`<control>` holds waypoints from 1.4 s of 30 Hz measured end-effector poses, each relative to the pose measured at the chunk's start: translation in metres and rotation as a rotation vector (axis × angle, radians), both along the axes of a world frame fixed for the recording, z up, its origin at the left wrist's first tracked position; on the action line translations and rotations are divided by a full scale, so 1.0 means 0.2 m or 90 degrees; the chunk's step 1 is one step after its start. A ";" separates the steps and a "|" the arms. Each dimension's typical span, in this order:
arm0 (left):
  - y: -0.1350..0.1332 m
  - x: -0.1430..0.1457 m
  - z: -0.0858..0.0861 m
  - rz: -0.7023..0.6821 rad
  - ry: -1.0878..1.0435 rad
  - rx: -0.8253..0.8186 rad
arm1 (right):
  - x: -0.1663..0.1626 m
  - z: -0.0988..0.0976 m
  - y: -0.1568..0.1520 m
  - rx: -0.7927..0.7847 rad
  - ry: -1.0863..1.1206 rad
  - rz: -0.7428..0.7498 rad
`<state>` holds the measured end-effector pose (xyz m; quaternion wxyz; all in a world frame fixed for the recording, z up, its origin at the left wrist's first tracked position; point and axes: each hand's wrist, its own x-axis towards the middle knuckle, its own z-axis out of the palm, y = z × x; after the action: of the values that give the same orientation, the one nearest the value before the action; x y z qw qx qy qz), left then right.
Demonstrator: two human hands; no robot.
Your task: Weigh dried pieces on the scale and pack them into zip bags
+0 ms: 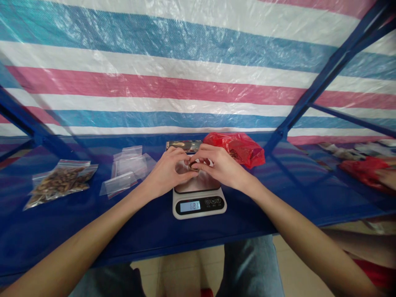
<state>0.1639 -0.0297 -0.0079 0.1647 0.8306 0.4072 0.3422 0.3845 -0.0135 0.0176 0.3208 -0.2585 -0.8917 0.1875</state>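
A white kitchen scale [199, 202] with a steel platform stands on the blue table, its display lit. Both of my hands meet just above the platform. My left hand [168, 171] and my right hand [216, 165] have their fingers curled and pressed together round a small brownish item [194, 166]. It looks like a small bag of brown pieces, but most of it is hidden by my fingers. A red plastic bag [239, 147] with brown contents lies right behind my right hand.
Empty clear zip bags [126, 171] lie left of the scale. Filled clear bags of brown pieces [60, 183] rest at the far left. A flat packet [184, 145] sits behind the scale. At the right edge lie another red bag [366, 171] and another person's hand [388, 177].
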 end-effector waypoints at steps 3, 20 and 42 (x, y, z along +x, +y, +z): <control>0.00 0.00 -0.01 -0.001 -0.010 0.009 | -0.01 0.02 0.00 -0.006 -0.030 -0.022; 0.00 0.00 -0.01 0.008 0.012 0.007 | -0.04 0.05 0.04 -0.029 -0.071 0.017; -0.01 -0.01 -0.02 0.010 0.003 -0.018 | 0.43 0.21 0.15 -0.129 0.168 -0.254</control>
<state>0.1610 -0.0310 -0.0119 0.1728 0.8260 0.4189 0.3354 0.4697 0.0169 0.0600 0.4377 -0.4335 -0.7500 0.2408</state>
